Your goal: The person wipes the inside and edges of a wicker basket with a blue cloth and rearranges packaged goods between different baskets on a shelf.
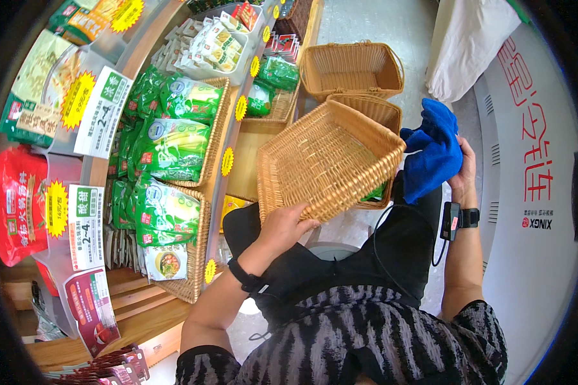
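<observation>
My left hand [286, 226] grips the near edge of a rectangular wicker basket [322, 159], which is tilted over my lap. Nothing lies inside that basket. To its right, my right hand [464, 166] holds a bunched blue cloth [431, 151], apart from the hand-held basket's right corner. Beneath and behind the held basket stands another wicker basket [387, 113], partly hidden, with some green packaging showing at its lower edge.
Wooden shelves at the left hold wicker baskets [202, 240] of green food packets [168, 211] and a plastic bin of sachets [221, 48]. An upright handled wicker basket [351, 67] stands on the floor ahead. A white cabinet [525, 250] and a white cloth [467, 43] flank the right.
</observation>
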Available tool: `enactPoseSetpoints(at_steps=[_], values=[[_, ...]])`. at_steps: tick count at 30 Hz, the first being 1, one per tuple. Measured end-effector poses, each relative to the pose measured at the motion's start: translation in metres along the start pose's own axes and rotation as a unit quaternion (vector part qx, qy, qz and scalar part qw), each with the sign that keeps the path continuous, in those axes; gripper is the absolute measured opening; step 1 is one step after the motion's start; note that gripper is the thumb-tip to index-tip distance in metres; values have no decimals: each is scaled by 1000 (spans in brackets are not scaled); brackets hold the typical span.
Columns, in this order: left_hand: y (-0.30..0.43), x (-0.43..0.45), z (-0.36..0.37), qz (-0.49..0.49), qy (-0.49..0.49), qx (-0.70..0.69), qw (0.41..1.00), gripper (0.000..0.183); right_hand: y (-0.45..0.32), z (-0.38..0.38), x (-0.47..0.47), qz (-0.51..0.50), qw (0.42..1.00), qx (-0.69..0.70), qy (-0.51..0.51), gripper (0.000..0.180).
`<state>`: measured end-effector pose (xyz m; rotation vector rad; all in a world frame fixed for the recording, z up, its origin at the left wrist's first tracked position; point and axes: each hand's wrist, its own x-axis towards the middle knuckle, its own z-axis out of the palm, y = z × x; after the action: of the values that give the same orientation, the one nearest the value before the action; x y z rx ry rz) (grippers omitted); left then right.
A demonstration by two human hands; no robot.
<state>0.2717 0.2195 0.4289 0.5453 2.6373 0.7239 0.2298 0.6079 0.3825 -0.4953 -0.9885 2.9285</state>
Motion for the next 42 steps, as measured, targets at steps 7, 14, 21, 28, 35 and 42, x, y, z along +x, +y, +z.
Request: enactPoseSetpoints(at_steps=[7,14,21,28,35,42], values=[[-9,20,20,-102,68,-32,992,42,27,-22,31,38,993,111,-19,24],[-8,33,26,-136,79,-71,985,37,68,-23,45,99,980,172,-6,34],[9,64,29,-62,72,70,993,32,86,-58,48,103,970,209,64,38],[4,179,32,74,57,92,991,30,89,-69,57,70,970,192,130,38],[-25,280,68,141,70,88,984,27,87,-57,52,80,974,183,106,38],[-55,303,113,132,45,117,983,21,64,-8,53,71,984,149,66,38]])
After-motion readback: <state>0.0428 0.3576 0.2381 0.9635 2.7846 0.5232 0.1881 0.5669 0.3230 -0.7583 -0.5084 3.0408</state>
